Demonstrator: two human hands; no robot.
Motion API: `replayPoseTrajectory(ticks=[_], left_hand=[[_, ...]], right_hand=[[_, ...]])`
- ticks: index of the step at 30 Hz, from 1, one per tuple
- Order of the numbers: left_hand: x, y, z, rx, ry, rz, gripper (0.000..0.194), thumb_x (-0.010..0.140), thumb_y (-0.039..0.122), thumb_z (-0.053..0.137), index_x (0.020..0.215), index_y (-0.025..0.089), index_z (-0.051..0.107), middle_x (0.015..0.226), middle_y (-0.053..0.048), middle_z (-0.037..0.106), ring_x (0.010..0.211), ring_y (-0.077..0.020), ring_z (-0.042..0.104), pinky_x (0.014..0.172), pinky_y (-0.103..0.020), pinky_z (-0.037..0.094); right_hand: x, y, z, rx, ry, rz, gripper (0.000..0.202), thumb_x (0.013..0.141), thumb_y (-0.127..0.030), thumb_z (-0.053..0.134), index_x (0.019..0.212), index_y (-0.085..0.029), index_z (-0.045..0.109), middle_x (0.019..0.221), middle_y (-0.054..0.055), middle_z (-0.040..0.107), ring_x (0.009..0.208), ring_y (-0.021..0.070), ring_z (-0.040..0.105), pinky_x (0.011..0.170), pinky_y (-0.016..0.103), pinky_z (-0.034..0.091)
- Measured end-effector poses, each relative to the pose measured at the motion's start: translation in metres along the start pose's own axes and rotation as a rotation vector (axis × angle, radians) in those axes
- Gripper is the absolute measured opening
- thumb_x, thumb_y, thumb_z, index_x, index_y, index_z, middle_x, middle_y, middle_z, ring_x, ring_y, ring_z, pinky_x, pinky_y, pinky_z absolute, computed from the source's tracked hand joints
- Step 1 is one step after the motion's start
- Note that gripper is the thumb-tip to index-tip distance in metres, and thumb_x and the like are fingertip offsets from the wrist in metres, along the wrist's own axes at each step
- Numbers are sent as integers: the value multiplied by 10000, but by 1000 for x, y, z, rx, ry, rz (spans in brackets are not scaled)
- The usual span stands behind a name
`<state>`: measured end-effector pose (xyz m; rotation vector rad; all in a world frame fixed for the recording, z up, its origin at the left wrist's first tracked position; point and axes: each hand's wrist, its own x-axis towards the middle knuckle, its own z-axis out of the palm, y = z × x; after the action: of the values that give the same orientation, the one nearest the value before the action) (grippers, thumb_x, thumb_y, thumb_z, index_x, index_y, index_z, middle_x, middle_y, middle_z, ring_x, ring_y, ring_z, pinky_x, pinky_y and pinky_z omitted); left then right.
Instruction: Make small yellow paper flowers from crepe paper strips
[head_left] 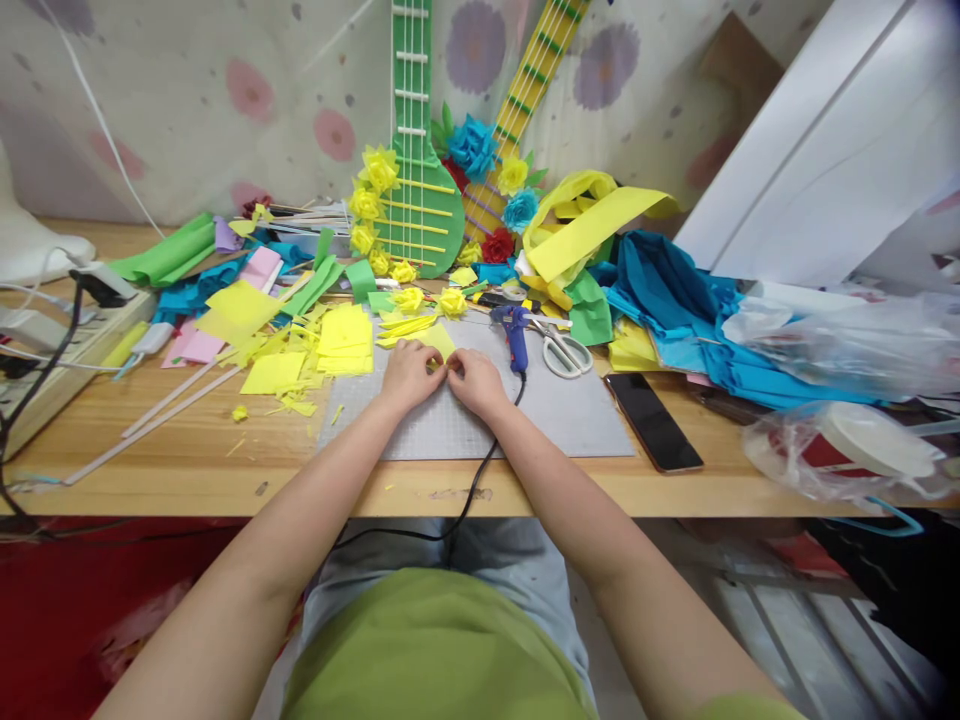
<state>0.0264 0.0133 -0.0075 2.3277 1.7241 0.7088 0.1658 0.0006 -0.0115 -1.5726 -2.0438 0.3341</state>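
Note:
Over the grey cutting mat (585,420), my left hand (411,374) and my right hand (475,380) meet with their fingertips close together. Both hands are closed around a small yellow paper piece (437,340), whose upper part shows above the fingers; its lower edge is hidden by them. A stack of yellow paper squares (345,340) lies left of my left hand, with folded yellow strips (405,327) just behind it. To the right of my right hand are a blue glue gun (516,338) and white-handled scissors (566,354).
A black phone (654,422) lies right of the mat. Blue crepe paper (675,300) and a bagged cup (855,445) crowd the right side. Behind stand a green paper guitar (424,215) and a yellow one (540,70). The glue gun's black cord (480,475) crosses the front edge.

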Motion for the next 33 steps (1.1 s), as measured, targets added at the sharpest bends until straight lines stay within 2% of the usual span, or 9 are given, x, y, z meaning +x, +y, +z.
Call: replayPoseTrajectory(ticks=[4,14,25,33], left_hand=[[-2,3,-2,39,-10,-35,192,740,369,561,825,229,662,887,-78,576,979,-260,438,846,-381,341],[-3,3,-3,13,-21,-54,179,766,266,516,854,253,672,884,-75,567,980,-261,436,852,-403,327],[-2,0,-3,-3,4,-94,158,728,305,552,813,235,666,864,-59,588,947,-241,461,848,-374,342],[-1,1,-3,-12,19,-104,130,709,306,579,789,225,642,851,-65,589,959,-256,462,845,-382,345]], right_hand=[[0,0,0,-22,-20,-22,179,761,-186,463,898,-180,578,864,59,604,846,182,515,797,309,387],[-1,8,-3,-13,-56,-110,278,770,-94,388,973,-181,557,919,66,585,884,187,493,838,315,381],[1,7,-4,59,-67,-47,313,740,-72,378,993,-175,533,915,58,597,898,177,512,848,320,386],[-1,-4,2,-49,10,14,295,793,-238,462,1073,-152,495,994,108,549,916,213,506,833,343,392]])
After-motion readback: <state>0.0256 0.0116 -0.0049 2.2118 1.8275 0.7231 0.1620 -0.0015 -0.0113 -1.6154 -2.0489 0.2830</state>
